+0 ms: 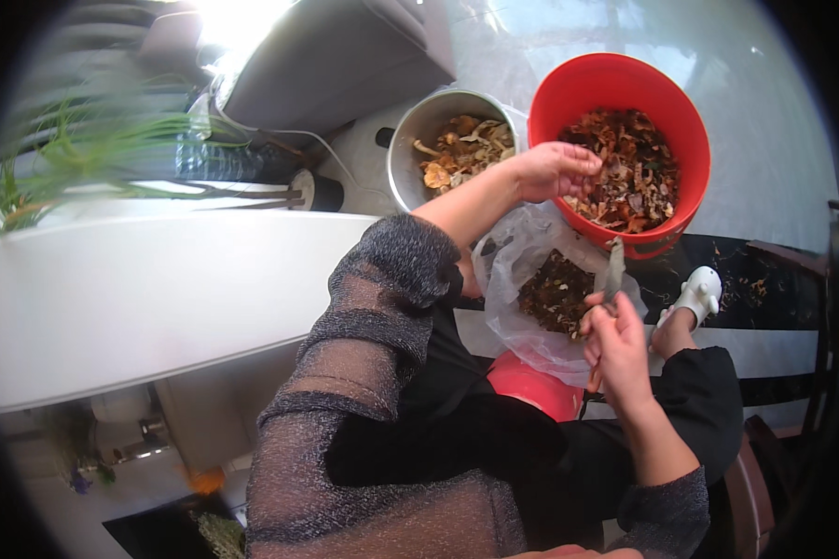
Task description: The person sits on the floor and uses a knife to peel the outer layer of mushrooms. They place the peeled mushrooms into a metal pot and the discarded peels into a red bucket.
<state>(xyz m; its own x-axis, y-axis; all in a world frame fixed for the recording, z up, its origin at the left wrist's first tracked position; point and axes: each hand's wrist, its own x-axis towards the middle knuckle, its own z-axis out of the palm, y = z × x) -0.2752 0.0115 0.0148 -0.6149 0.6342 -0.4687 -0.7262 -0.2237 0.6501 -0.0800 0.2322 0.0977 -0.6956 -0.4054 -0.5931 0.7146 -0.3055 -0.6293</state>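
My left hand [559, 171] is over the near left rim of a red plastic bucket [696, 140], its fingers curled together; whether anything is between them cannot be told. Inside the bucket lie brownish dried mushroom pieces [629, 168]. My right hand [619, 342] grips a small knife [612, 283] with an orange-brown handle, the blade pointing at the bucket and soiled or with a pale scrap on it. Between the hands, a clear plastic bag [507, 307] stands open around dark crumbly debris [556, 290]. Whole mushrooms [461, 150] fill part of a metal pot [400, 164] beside the bucket.
A white tabletop [154, 293] extends at the left, with a blurred green plant [84, 154] beyond it. Behind the pot stands a grey sofa [342, 63]. A red rounded object [531, 388] is below the bag. My foot in a white clog [703, 290] rests at the right near scattered scraps.
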